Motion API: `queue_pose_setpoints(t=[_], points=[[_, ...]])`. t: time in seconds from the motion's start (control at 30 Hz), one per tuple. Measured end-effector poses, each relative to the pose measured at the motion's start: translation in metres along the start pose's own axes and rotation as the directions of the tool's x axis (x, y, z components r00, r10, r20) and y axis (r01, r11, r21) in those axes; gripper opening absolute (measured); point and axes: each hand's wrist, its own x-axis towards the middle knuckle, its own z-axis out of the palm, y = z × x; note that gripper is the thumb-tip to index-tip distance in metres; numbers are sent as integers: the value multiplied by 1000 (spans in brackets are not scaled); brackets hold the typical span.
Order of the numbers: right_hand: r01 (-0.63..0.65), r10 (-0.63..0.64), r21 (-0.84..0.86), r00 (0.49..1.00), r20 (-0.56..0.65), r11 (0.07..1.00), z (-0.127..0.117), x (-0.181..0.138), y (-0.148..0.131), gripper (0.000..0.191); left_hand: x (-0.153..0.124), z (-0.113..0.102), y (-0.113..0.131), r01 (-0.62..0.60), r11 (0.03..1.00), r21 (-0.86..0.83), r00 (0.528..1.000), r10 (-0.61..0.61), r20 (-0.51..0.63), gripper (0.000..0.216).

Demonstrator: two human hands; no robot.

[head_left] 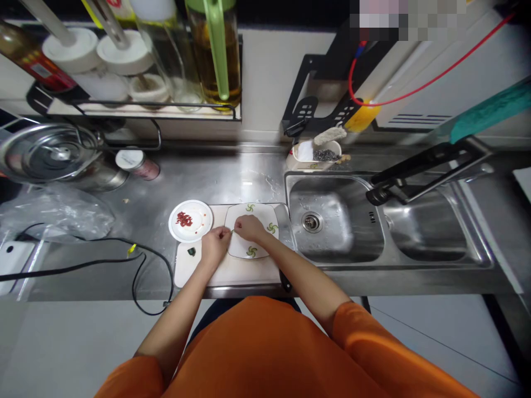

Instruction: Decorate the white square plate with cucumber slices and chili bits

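Over the left part of a white squarish plate (249, 243) with green swirl marks, my two hands almost meet. My left hand (215, 243) is closed in a pinch at the plate's left edge. Just right of it, my right hand (249, 228) is closed too, above the plate. Whatever lies between the fingertips is too small to make out. The plate rests on a pale cutting board (236, 273). A dark green scrap (191, 251) lies on the board, left of my left hand. Behind it, a round white plate (199, 213) holds chopped red pieces (183, 219).
A knife with a black handle (285, 281) lies along the board's right side, partly under my right forearm. A double sink (332, 221) is to the right. At left are black cables (155, 250), a plastic bag (53, 213), a lidded pot (58, 157) and a small jar (139, 165).
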Motion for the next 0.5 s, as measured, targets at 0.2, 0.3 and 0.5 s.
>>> queue_pose_setpoints(t=[0.2,0.3,0.5], points=[[-36,36,-20,999,2,999,0,1,-6,19,4,2,0,-94,993,68,994,97,-48,20],[-59,59,-35,998,10,998,-2,2,-9,19,6,2,1,-95,992,88,994,99,-46,21],[-63,62,-92,998,-7,994,-6,4,-15,21,10,4,0,-74,989,131,996,80,-41,20]])
